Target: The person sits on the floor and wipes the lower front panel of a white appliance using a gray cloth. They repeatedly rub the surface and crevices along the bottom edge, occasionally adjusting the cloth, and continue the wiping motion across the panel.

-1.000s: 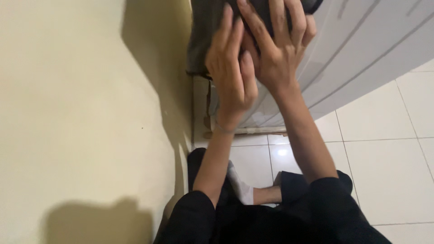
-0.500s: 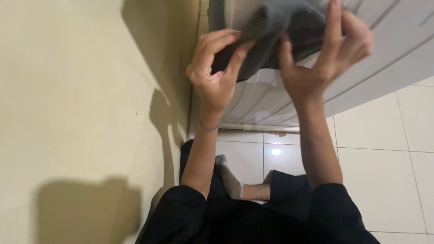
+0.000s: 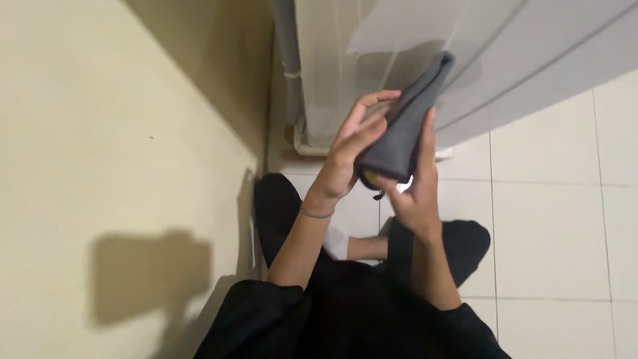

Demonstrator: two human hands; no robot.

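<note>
A folded grey cloth (image 3: 407, 119) is pressed between the person's two hands in front of the chest. The left hand (image 3: 352, 156) lies flat along the cloth's left face, fingers straight and pointing up, with the fingertips curling slightly over the upper edge. The right hand (image 3: 415, 179) backs the cloth from the other side and below; its fingers run up behind the fabric and its palm cups the lower, rounded fold. Both hands are closed on the cloth rather than spread. The cloth tilts up and to the right, its top end standing clear above the fingers, against a white cabinet (image 3: 505, 60). A thin band (image 3: 315, 213) circles the left wrist. Below the hands are white floor tiles (image 3: 551, 233) and the person's dark trousers, with a cream wall (image 3: 100, 166) to the left.
</note>
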